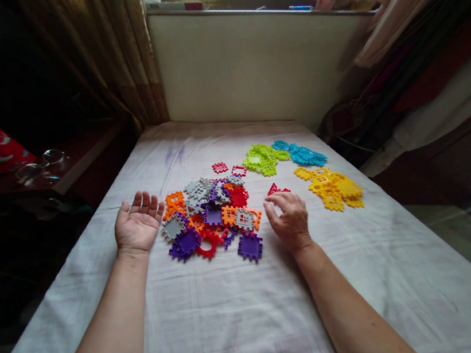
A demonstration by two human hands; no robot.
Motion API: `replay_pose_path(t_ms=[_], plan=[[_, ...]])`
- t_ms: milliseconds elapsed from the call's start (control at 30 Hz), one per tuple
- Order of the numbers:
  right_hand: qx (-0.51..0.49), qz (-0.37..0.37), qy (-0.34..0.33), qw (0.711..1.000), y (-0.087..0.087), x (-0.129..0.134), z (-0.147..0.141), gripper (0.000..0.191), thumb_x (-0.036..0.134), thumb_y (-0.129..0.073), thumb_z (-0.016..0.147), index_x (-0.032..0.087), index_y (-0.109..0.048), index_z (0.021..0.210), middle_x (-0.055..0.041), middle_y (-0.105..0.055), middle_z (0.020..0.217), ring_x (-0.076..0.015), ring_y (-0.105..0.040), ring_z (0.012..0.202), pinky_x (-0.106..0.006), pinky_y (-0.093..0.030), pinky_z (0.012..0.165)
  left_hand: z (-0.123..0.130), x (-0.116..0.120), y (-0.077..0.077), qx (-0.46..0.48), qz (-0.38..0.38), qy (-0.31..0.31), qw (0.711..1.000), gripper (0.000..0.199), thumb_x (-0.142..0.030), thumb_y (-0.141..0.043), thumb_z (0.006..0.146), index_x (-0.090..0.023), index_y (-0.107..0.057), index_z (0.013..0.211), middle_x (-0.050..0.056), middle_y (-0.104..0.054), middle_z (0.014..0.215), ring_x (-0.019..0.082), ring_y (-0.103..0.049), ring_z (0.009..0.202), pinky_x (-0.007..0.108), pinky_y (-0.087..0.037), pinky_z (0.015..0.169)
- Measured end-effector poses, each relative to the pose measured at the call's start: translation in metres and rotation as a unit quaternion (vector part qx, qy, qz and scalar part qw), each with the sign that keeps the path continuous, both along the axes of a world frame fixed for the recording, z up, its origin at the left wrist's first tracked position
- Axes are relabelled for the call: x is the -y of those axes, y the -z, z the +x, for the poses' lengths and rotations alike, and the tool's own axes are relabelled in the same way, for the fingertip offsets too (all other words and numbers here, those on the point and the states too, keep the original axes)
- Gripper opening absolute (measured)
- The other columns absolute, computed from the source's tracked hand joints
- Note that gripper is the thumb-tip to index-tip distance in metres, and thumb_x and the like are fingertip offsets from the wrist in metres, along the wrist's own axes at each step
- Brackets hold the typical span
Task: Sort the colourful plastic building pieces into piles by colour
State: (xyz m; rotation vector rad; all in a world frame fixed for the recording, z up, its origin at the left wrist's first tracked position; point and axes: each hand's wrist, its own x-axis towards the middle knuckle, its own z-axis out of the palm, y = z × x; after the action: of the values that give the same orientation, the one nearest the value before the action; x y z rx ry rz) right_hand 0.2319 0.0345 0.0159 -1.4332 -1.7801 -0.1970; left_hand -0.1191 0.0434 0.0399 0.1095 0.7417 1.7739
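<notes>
My left hand (pixel 138 224) rests palm up at the left edge of a mixed pile, its fingers spread and nothing in them. Back up, my right hand (pixel 290 220) is just right of the pile, fingers loosely bent and thumb apart, with no piece visible in it. Right beyond its fingers lie a few red interlocking plastic tiles (pixel 275 189); whether they touch is unclear. The pile between my hands mixes grey tiles (pixel 198 190), orange tiles (pixel 174 199), red tiles (pixel 239 197) and purple tiles (pixel 213 214). One purple tile (pixel 250 246) lies at its near right.
Sorted heaps of green tiles (pixel 262 158), blue tiles (pixel 308 155) and yellow tiles (pixel 336 187) lie at the back right of the sheet-covered surface (pixel 229 328). Two red tiles (pixel 219 167) sit behind the pile. Glasses (pixel 41 166) lie on a side table at left.
</notes>
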Motion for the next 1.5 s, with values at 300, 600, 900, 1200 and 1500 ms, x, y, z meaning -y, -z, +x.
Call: replay_pose_path(t_ms=[300,600,900,1200,1500], plan=[[0.094,-0.089,-0.286,0.949,-0.015,0.045,-0.082,0.037,0.047,-0.075,0.081,0.023,-0.068,0.107,-0.0069,-0.071,0.114,-0.0258,-0.058,0.107,-0.042,-0.041,0.098,-0.004,0.000,0.005,-0.013,0.010,0.012,1.000,0.025,-0.040,-0.051,0.093,-0.021,-0.067,0.093,0.003,-0.076,0.089,0.019,-0.073,0.086,0.041,-0.060,0.083],[0.114,-0.091,-0.296,0.944,-0.013,0.044,-0.087,0.030,0.039,-0.070,0.083,0.023,-0.067,0.108,-0.0068,-0.071,0.112,-0.0251,-0.058,0.107,-0.041,-0.039,0.100,-0.002,-0.001,0.003,-0.012,0.006,0.006,1.000,0.023,-0.040,-0.051,0.092,-0.023,-0.067,0.092,0.003,-0.076,0.087,0.020,-0.073,0.085,0.040,-0.060,0.080],[0.045,-0.035,-0.101,0.993,-0.013,0.015,-0.022,0.031,0.044,-0.065,0.087,0.022,-0.068,0.108,-0.0077,-0.071,0.112,-0.0250,-0.058,0.110,-0.039,-0.036,0.102,0.000,-0.001,0.000,-0.011,0.000,0.002,1.000,0.027,-0.041,-0.047,0.095,-0.022,-0.067,0.091,0.003,-0.076,0.085,0.019,-0.073,0.083,0.040,-0.061,0.078],[0.031,-0.107,0.133,0.985,0.008,-0.012,0.047,0.037,0.049,-0.062,0.083,0.021,-0.068,0.106,-0.0110,-0.070,0.105,-0.0290,-0.057,0.102,-0.041,-0.036,0.097,-0.005,-0.002,0.005,-0.021,0.006,0.008,1.000,0.023,-0.041,-0.050,0.092,-0.024,-0.067,0.092,0.003,-0.076,0.089,0.020,-0.073,0.085,0.041,-0.060,0.080],[0.034,-0.150,0.139,0.978,0.014,-0.012,0.051,0.042,0.044,-0.067,0.078,0.020,-0.068,0.112,-0.0110,-0.070,0.109,-0.0296,-0.056,0.105,-0.043,-0.037,0.098,-0.002,-0.001,0.003,-0.013,0.001,0.001,1.000,0.027,-0.039,-0.045,0.094,-0.024,-0.067,0.092,0.003,-0.076,0.087,0.019,-0.073,0.084,0.041,-0.061,0.080]])
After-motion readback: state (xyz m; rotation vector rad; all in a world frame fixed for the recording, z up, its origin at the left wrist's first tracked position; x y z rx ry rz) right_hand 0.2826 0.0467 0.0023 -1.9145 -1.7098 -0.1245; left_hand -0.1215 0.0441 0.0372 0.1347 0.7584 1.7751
